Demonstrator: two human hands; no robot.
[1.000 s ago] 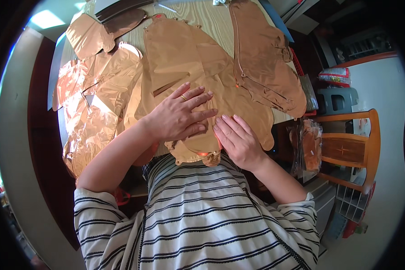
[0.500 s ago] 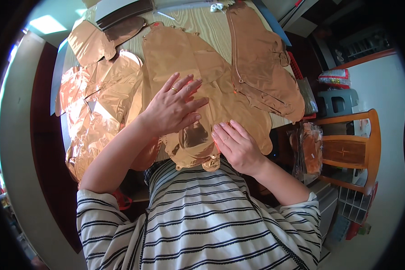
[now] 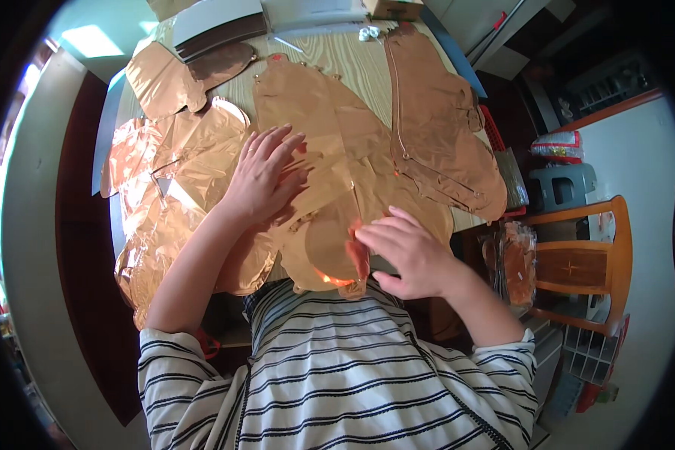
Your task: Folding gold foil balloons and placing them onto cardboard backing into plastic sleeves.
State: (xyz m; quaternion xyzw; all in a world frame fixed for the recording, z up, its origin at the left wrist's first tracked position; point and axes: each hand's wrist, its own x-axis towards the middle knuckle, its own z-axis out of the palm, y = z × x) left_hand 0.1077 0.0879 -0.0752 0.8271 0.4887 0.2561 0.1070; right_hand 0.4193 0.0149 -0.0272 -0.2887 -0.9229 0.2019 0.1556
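My L hand [image 3: 268, 171], bare, palm down, fingers slightly fanned & a ring on one, is over the big copper-gold, lobed sheet of thin foil [image 3: 315, 112], w/ nothing visible in its grasp. My R hand [image 3: 416, 256], fingers loosely extended & thumb held apart, is at the sheet's near R side, also w/ nothing visible in it; whether fingertips press the foil, I can't tell.

Progress, in my judgement: the sheet is opened out & mostly flat, so the spreading looks largely done. Creases across its middle are left, and the crumpled, shiny copper foil piece [image 3: 202, 139] on my L is far more rumpled. How many pcs. are finished, can't tell.

The sheet lies on the pale wood-grain table [image 3: 364, 69] right in front of me, btwn that piece & the long, duller brown-copper foil piece [image 3: 431, 94] on my R. It's glossy, broad at my end & narrower at the far end, w/ small tabs along its edge, a red spot near the far tip, straight fold lines & a bright orange glint by the near edge.
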